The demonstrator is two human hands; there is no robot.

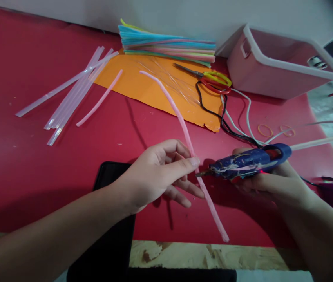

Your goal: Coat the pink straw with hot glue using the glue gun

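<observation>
A long pink pipe cleaner (181, 119) is pinched between the thumb and fingers of my left hand (160, 174), its top end curving to the left. My right hand (272, 180) grips a dark blue hot glue gun (243, 162), with a glue stick (319, 141) sticking out of its back. The gun's nozzle meets the pipe cleaner, or lies very close to it, just below my left thumb. Strings of dried glue cling to the gun's body. A shorter pink pipe cleaner (100, 100) rests on the red tabletop to the left.
Several clear glue sticks (69, 96) lie at the left. An orange envelope (154, 90) carries scissors (213, 80) and a bundle of coloured pipe cleaners (166, 43). Behind stands a pink bin (272, 74). Cables (247, 102), rubber bands (265, 130) and a black phone-like slab (110, 235) are nearby.
</observation>
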